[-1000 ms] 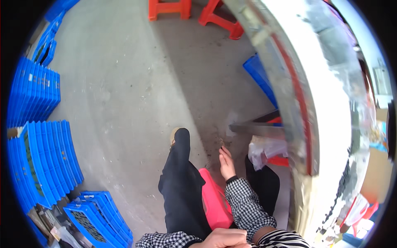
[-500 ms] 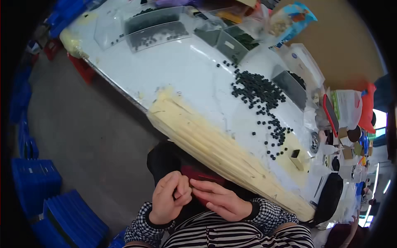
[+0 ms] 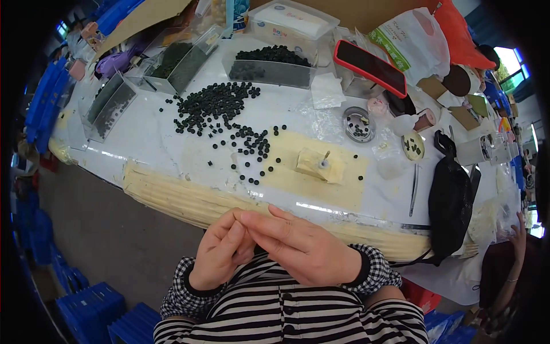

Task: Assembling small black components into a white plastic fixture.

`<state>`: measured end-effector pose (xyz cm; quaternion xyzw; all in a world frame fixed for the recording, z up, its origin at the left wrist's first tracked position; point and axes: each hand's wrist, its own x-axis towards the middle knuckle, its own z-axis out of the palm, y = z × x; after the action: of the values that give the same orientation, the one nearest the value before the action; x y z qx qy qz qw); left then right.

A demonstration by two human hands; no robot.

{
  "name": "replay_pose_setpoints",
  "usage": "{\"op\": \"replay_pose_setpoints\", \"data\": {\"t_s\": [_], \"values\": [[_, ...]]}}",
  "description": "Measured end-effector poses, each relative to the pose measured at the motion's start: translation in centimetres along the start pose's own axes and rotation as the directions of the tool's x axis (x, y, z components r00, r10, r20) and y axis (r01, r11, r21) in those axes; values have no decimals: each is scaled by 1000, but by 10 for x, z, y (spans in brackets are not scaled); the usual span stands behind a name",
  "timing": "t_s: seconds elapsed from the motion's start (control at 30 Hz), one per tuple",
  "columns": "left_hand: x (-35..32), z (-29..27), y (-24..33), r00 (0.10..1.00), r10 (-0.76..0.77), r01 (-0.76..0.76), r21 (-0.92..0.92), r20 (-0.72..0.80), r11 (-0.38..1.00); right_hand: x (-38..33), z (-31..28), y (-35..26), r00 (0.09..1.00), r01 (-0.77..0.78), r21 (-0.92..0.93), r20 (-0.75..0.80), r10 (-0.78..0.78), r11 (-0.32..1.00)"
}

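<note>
Head view: my left hand (image 3: 220, 255) and right hand (image 3: 303, 246) meet just in front of my chest, near edge of the table (image 3: 172, 198), fingertips touching. Both are loosely curled, pinched together; anything held between them is hidden, so I cannot tell the grip. The black beads (image 3: 220, 106) lie loose in a heap far left on the table, apart from my hands, with strays trailing toward the small block with a pin (image 3: 318, 163). Judging by that, most beads are unhandled and plenty is left.
</note>
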<state>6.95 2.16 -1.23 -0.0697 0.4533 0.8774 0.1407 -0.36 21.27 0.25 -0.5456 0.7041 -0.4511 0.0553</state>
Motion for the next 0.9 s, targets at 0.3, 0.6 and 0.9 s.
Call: {"op": "replay_pose_setpoints", "data": {"t_s": [0.3, 0.6, 0.9], "values": [[37, 17, -12, 994, -107, 107, -30, 20, 994, -36, -6, 6, 991, -76, -273, -125, 43, 959], [44, 15, -4, 989, -117, 120, -25, 90, 992, -44, -17, 8, 930, -98, -211, -367, 14, 973], [45, 12, -15, 990, -118, 109, 105, 82, 988, -34, -5, 16, 863, -157, -193, -504, 39, 969]]}}
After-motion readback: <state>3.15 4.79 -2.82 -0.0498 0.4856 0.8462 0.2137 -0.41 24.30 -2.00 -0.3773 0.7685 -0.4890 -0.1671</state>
